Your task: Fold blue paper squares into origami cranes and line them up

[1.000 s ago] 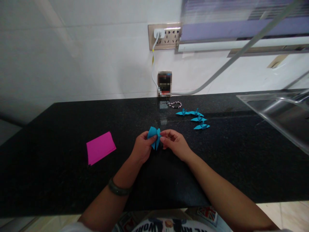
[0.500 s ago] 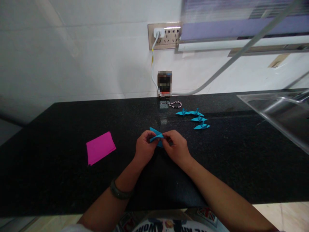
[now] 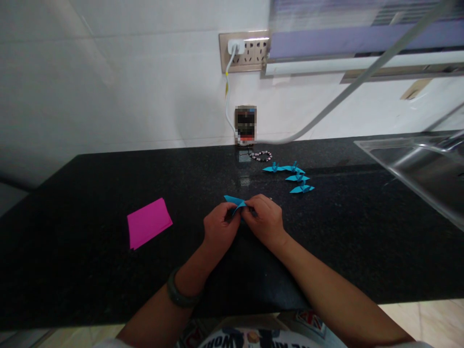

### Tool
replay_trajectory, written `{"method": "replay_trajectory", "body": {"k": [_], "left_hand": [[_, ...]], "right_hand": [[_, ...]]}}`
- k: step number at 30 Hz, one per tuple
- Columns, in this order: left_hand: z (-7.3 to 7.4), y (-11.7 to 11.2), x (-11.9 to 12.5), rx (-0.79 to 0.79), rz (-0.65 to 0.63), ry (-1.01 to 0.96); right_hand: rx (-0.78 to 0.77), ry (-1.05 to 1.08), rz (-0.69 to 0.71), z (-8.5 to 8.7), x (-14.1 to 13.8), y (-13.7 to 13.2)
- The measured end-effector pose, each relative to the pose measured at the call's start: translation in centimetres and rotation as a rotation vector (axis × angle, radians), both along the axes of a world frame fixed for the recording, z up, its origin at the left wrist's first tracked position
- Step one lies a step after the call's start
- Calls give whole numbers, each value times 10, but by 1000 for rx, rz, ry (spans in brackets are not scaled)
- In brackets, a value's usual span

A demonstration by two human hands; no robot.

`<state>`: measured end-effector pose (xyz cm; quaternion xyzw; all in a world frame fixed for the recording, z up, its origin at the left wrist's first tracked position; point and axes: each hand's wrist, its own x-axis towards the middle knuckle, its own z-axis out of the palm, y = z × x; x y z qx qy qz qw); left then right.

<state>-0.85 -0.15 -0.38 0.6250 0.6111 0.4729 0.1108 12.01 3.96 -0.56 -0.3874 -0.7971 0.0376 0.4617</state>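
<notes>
Between my two hands is a piece of folded blue paper (image 3: 234, 199), its pointed flap sticking out toward the upper left. My left hand (image 3: 220, 224) pinches its lower edge with thumb and fingers. From the other side, my right hand (image 3: 264, 216) grips the right end of the folds. Part of the paper is hidden behind the fingers. Beyond my right hand, several blue origami cranes (image 3: 302, 189) rest on the counter. A stack of pink paper sheets (image 3: 149, 223) lies to the left of my left hand.
The black countertop (image 3: 90, 280) runs up to a white tiled wall. A phone-like device (image 3: 245, 125) leans there, cabled to a wall socket (image 3: 253, 50). A beaded strap (image 3: 266, 156) lies before it. At right is a steel sink (image 3: 427, 169); a grey hose (image 3: 333, 104) slants across.
My left hand has shifted slightly down along the blue paper, and the lower flap is now more covered by its fingers. My right hand keeps its pinch. The view has moved a little.
</notes>
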Motion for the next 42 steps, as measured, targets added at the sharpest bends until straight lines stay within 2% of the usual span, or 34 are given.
{"method": "replay_trajectory", "body": {"k": [3, 7, 11, 13, 15, 18, 20, 23, 27, 36, 42], "left_hand": [[0, 0, 1, -16, 7, -69], [1, 3, 1, -96, 47, -281], [3, 8, -2, -158, 34, -490], [3, 11, -6, -167, -12, -598], [2, 14, -11, -222, -96, -715], [0, 16, -17, -377, -247, -845], [-1, 16, -18, -418, -307, -891], [0, 15, -17, -422, -340, -943], [2, 15, -16, -409, -334, -929], [2, 15, -19, -423, -416, -957], [5, 14, -18, -448, -408, -977]], "right_hand": [[22, 19, -3, 0, -1, 1], [25, 51, 19, 1, 0, 1], [30, 41, 126, 2, 0, -1], [-20, 73, 183, 2, 1, -3], [-155, 167, 202, 2, 1, -3], [-535, 424, 212, 1, 3, 0], [-800, 576, 299, 1, 3, 3], [-990, 665, 463, 2, 3, 5], [-1031, 695, 510, 4, 1, 3], [-1036, 724, 555, 3, 2, 2], [-1056, 720, 558, 5, 4, 2]]}}
